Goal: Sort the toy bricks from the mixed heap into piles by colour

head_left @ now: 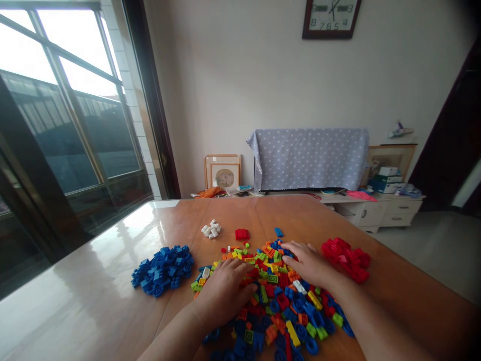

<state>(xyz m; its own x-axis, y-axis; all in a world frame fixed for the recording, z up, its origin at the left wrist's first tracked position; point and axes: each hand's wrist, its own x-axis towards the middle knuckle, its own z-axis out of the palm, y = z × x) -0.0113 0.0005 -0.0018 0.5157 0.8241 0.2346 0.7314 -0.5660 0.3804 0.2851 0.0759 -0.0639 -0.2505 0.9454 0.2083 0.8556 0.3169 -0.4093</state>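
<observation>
A mixed pile of toy building bricks [274,291] in several colours lies in front of me. My left hand [227,288] rests palm down over its left side, the thumb apart from the fingers, beside some red bricks [253,274]. The fingertips touch the pile and are partly hidden. My right hand [306,261] reaches over the pile's far right edge, thumb and fingers apart, close to blue and orange bricks. I see nothing held in either hand. A heap of blue bricks [163,271] is left of the pile, and a heap of red bricks [346,258] is right of it.
On the brown table [146,225], a small white brick heap [211,229], a red brick group [242,234] and a blue brick piece [278,232] sit beyond the pile. A low cabinet [394,209] and a cloth-covered object [311,160] stand behind the table.
</observation>
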